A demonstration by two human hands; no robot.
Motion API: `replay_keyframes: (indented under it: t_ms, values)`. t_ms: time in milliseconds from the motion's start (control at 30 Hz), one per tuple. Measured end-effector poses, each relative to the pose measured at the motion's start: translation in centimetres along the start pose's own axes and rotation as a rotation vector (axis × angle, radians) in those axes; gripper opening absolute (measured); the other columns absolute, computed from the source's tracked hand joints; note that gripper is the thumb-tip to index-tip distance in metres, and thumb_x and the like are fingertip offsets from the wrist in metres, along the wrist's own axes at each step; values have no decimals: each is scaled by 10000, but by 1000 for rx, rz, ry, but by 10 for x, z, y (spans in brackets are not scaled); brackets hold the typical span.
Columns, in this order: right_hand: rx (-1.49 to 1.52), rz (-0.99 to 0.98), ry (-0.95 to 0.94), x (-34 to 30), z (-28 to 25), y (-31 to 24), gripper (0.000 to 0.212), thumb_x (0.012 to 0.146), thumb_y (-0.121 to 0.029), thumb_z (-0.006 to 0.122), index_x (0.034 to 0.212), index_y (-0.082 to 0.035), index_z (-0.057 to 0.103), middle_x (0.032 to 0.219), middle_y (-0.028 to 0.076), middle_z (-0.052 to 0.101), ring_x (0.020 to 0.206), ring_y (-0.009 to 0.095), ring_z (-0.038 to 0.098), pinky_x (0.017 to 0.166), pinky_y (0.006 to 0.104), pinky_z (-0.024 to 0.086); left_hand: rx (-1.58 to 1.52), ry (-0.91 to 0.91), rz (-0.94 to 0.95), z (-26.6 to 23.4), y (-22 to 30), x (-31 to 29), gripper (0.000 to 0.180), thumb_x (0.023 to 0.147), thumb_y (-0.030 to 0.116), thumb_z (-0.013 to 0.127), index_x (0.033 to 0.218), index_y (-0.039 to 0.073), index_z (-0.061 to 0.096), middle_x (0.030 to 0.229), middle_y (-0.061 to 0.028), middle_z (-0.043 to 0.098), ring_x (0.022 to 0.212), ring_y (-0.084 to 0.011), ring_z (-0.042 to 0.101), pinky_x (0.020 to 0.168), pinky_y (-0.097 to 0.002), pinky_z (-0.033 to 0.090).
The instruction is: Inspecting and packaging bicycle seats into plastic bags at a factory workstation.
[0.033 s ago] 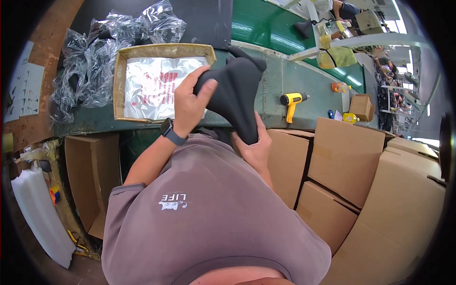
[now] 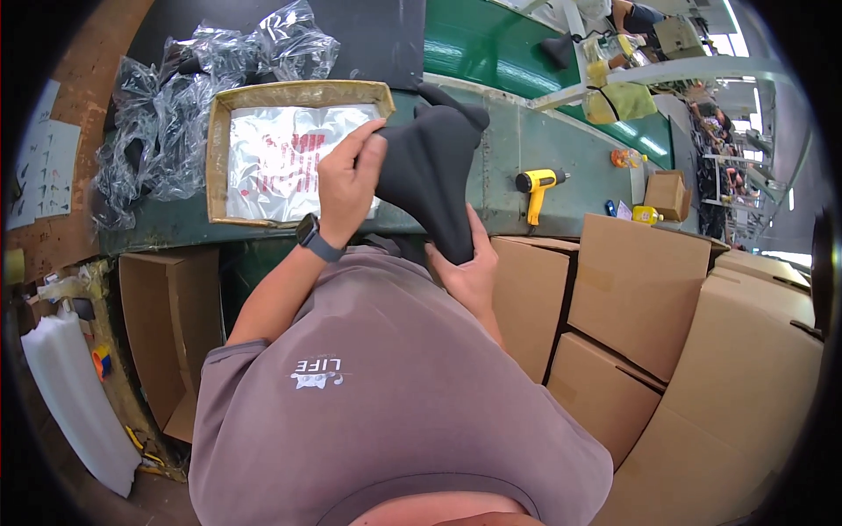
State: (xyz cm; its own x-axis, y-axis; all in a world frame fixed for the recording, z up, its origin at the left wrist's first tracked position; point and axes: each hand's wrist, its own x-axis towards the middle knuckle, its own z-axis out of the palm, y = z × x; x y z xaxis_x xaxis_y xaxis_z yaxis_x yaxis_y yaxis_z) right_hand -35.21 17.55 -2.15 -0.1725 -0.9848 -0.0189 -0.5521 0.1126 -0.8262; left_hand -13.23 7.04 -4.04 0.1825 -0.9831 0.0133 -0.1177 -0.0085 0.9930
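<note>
A dark grey fabric piece (image 2: 434,171), shaped like a sock or shoe upper, is held up in front of my chest over the green bench (image 2: 544,153). My left hand (image 2: 349,180), with a dark watch on its wrist, grips the piece's upper left edge. From below, my right hand (image 2: 469,267) holds its lower end. Just left of the hands lies a shallow cardboard tray (image 2: 219,158) with clear printed plastic bags (image 2: 281,158) flat inside it.
Crumpled clear plastic (image 2: 175,114) is heaped behind and left of the tray. A yellow heat gun (image 2: 535,188) lies on the bench to the right. Stacked cardboard boxes (image 2: 649,289) fill the right side; an open box (image 2: 167,333) stands at lower left. Another person works far back.
</note>
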Motion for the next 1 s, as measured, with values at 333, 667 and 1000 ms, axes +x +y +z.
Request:
replay_keyframes:
  t_ms: [333,667,1000]
  values:
    - [303,96,-84,12,-38,32,844,835,-107,913,1583,31,548,1318,212,775,1183,235,754,1058,370,563,112,7,340,55,24,-19,623,992,303,842,1464,-57,651,1282,-253,763,1163,-341,762,1027,-399,572]
    - [360,197,-53,51,-45,125,835,829,-115,929,1562,47,561,1365,201,752,1227,215,717,1094,361,537,524,-65,148,57,-13,-26,232,1109,166,670,1138,-26,796,948,-187,813,828,-300,797,748,-353,587]
    - [-160,566,134,119,17,378,1061,873,-304,829,1708,-20,239,1391,371,671,1257,539,674,1105,572,527,567,-299,-143,47,-38,-89,279,1053,257,754,888,32,734,700,-121,717,624,-280,714,603,-396,529]
